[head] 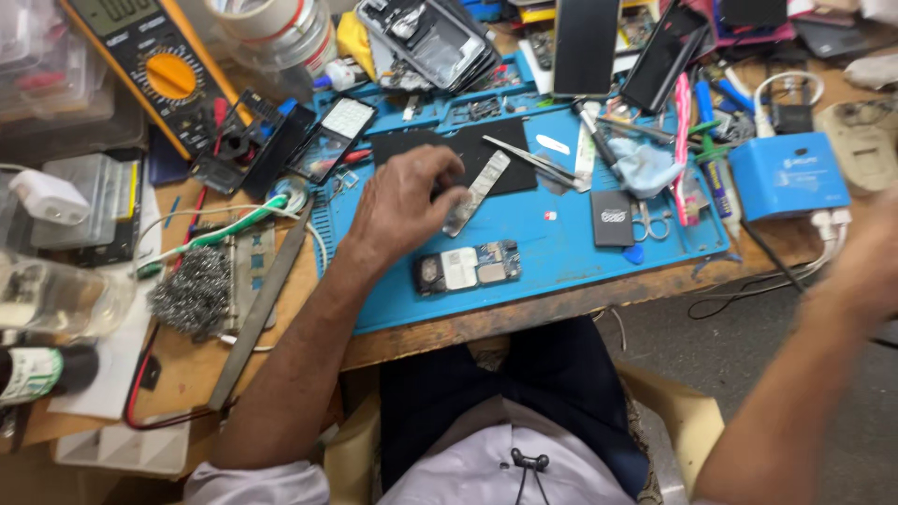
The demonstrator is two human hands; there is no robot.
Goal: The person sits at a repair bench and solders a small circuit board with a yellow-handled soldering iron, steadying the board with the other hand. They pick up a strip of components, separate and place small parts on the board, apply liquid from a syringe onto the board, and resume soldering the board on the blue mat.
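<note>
On the blue mat (561,248), the left hand (402,201) pinches one end of a thin metal strip (477,192), while the right hand (865,262), blurred off the desk edge, shows no grip I can tell. Below the strip lies a bare circuit board (468,267), shields exposed, so the phone (430,37) looks well stripped and reassembly remains.

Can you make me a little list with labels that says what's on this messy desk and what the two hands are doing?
place: wooden workbench with a blue work mat
left hand: on the mat, fingers touching a thin silver metal strip
right hand: blurred, off the bench's right edge, apparently holding nothing
below left hand: small circuit board
on mat: tweezers, scissors
left of mat: steel wool, yellow multimeter
right of mat: blue box
</note>
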